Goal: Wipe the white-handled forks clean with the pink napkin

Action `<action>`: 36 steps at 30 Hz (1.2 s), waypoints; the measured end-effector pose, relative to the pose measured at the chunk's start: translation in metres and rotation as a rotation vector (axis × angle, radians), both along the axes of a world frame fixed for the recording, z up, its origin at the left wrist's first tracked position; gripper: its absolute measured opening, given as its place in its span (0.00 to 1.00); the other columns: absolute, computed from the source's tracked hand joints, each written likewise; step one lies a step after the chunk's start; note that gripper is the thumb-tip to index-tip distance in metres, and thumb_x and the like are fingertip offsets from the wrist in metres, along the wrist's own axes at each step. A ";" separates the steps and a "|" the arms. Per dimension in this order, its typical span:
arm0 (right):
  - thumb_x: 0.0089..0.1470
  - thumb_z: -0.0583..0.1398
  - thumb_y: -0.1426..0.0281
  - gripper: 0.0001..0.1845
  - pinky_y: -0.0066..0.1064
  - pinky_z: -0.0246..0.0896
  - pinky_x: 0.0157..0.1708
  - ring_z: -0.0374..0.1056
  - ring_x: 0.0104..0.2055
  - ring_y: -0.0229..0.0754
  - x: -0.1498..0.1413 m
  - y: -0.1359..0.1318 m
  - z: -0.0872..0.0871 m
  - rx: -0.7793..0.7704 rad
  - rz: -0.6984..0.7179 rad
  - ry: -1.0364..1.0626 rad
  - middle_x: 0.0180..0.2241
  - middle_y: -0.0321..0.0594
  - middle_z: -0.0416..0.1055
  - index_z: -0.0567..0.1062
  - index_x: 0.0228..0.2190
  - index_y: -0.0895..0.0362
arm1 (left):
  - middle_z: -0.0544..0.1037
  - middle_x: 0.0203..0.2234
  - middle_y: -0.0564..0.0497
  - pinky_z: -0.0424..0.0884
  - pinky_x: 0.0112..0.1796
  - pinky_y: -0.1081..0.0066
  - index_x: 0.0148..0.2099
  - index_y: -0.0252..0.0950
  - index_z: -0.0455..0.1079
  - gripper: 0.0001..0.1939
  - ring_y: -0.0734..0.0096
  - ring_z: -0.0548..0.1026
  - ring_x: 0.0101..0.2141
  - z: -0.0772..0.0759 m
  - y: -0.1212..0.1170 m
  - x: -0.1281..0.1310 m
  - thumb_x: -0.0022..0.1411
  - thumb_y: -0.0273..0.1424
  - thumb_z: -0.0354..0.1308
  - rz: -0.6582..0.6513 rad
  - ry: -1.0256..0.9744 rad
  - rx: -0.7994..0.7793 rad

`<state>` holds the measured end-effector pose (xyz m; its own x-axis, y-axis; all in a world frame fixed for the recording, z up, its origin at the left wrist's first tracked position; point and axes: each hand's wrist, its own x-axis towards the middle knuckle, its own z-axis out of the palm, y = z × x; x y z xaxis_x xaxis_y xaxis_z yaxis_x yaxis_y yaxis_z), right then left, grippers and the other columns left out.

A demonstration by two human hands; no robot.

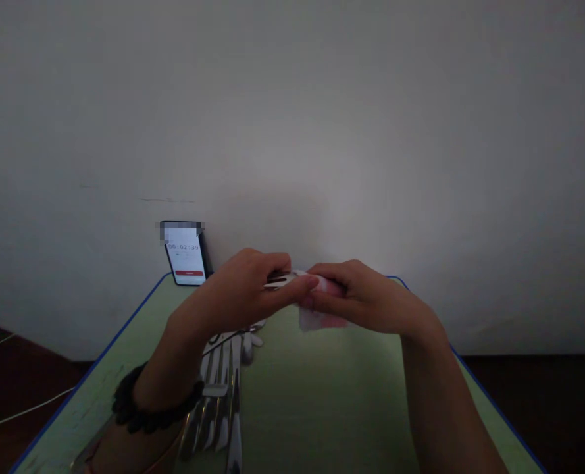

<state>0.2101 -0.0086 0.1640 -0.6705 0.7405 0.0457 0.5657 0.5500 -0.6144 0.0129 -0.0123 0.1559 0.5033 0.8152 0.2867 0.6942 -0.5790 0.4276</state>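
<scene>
My left hand (pixel 253 283) is closed around the tine end of a fork (pixel 277 282), with the pale tines showing between thumb and fingers. Against it, my right hand (pixel 361 293) grips a pink and white cloth (pixel 322 320) that covers the rest of the fork. The handle cannot be seen inside the cloth. Both hands meet above the green table (pixel 322 395). Below my left forearm lie several table knives (pixel 235 408) side by side, with spoons (pixel 247 345) and other cutlery at their far end, partly hidden.
A phone (pixel 187 260) with a running timer leans on the pale wall (pixel 292 131) at the table's back left. Blue edging (pixel 119 332) borders the table. A white cable (pixel 25 411) runs over the dark floor at left.
</scene>
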 end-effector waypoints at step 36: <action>0.49 0.61 0.56 0.20 0.25 0.52 0.23 0.59 0.26 0.34 0.014 0.000 -0.003 -0.134 -0.050 0.061 0.27 0.35 0.68 0.73 0.37 0.59 | 0.54 0.13 0.60 0.48 0.21 0.75 0.21 0.35 0.55 0.23 0.81 0.54 0.17 -0.004 0.003 -0.011 0.64 0.43 0.43 0.007 -0.043 0.029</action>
